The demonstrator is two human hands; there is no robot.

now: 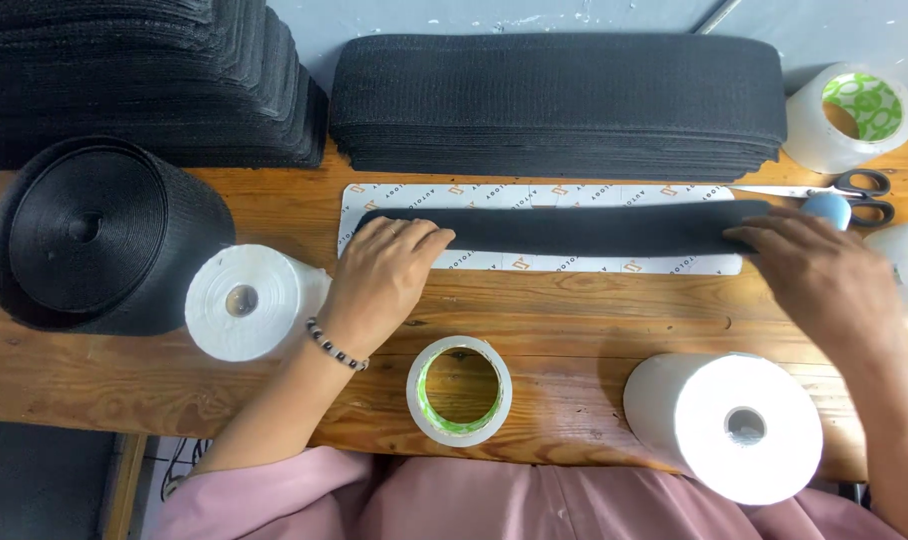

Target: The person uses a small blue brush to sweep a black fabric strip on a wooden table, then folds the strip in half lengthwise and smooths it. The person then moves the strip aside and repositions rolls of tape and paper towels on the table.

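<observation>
A long black fabric strip (pixel 584 228) lies flat on a white printed template (pixel 534 263) on the wooden table (pixel 574 320). My left hand (pixel 382 280) presses palm-down on the strip's left end, fingers together. My right hand (pixel 824 275) rests flat on the strip's right end. Neither hand grips anything. A beaded bracelet sits on my left wrist.
A stack of black strips (pixel 559 105) lies behind the template, more stacks at back left (pixel 134 80). A big black roll (pixel 99 235), two white rolls (pixel 249 300) (pixel 734 425), clear tape rolls (pixel 459 390) (pixel 854 115) and scissors (pixel 854 190) surround the hands.
</observation>
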